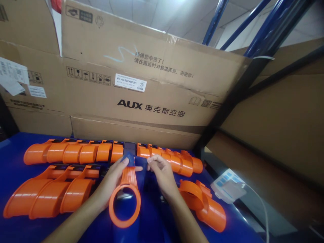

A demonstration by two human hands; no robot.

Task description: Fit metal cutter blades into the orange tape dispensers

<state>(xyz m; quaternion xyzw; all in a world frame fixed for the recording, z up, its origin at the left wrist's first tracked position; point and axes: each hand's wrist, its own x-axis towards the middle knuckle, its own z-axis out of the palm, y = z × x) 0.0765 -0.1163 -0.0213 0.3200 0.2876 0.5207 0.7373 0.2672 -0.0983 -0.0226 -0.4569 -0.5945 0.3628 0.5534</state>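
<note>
An orange plastic part with a round ring (125, 205) hangs below my hands, ring end toward me. My left hand (115, 175) is closed on its upper end, the thumb pressing a dark blue piece (129, 158) there. Just to the right, my right hand (160, 170) pinches the edge of a dark blue strip (141, 165) between thumb and fingers. The strip runs between the two hands; whether it is joined to the orange part I cannot tell.
Rows of orange parts (72, 153) line the back of the blue table (15, 145), with more at front left and right. A dark phone-like device (130, 148) stands behind my hands. Cardboard (101, 101) walls the back; a white box (227, 185) with a cable is at right.
</note>
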